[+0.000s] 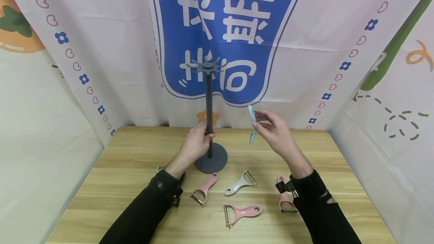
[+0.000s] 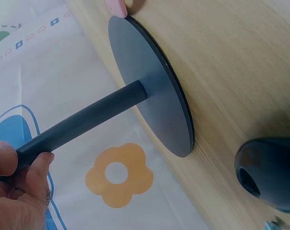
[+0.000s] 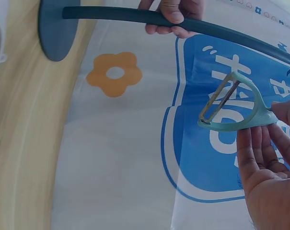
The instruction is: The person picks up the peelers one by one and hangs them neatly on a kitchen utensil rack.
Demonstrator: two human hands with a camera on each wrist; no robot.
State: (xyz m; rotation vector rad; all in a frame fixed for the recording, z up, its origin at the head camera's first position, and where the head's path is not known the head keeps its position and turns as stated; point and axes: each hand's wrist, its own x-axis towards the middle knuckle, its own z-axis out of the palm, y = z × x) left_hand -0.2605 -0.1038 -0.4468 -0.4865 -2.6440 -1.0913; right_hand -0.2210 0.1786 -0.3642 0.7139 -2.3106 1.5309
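Seemingly hooked stand (image 1: 208, 99) in left grip (image 1: 195, 142), peeler (image 3: 261, 116) in right grip (image 1: 276, 133)

Sideways lettering, 未来可期, on a hanging cloth.
White characters stand on the blue panel (image 1: 218, 46) at 12 o'clock in the head view, tops toward 9: 未 (image 1: 200, 54) near the panel's 7, partly covered, 来 (image 1: 196, 2) near 10, 可 (image 1: 237, 63) near 5, partly covered, 期 (image 1: 242, 38) near 1; the right wrist view shows pieces from 2 to 3 o'clock.

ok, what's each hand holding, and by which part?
Left hand grips the dark stand by its pole; right hand pinches the light-blue peeler by its handle.
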